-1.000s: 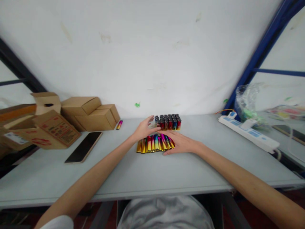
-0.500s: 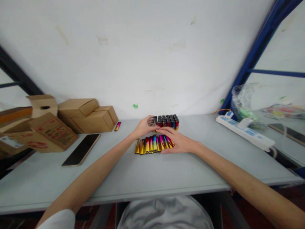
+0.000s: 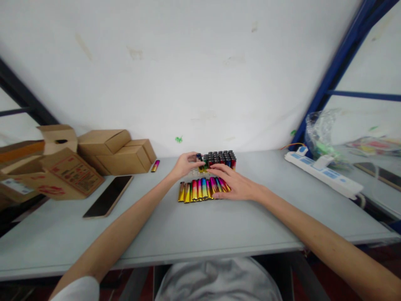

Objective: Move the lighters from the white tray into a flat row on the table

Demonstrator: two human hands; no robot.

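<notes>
My left hand [image 3: 184,164] is closed, with thumb and fingers around a dark-topped lighter [image 3: 199,157] held upright at the left end of a standing group. That group of lighters [image 3: 221,156] has black tops and shiny coloured bodies, packed in rows. Below the left fingers, something clear [image 3: 196,172] shows, perhaps a transparent tray. My right hand [image 3: 236,184] is open, thumb and fingers apart, over the right end of a row of lying lighters [image 3: 200,189]. These are metallic, gold fading into red, blue and magenta. Whether the right fingertips touch any lighter, I cannot tell.
A single lighter [image 3: 155,166] lies by the closed cardboard boxes [image 3: 125,156] at the left. Nearer are an open carton [image 3: 70,173] and a phone [image 3: 108,196]. A white power strip [image 3: 322,173] lies at the right, near plastic wrap [image 3: 319,129]. A wall stands behind.
My left hand has shifted slightly left, and the lighter in its fingers now shows. My right fingers have drawn apart from the left ones. The lying row looks unchanged.
</notes>
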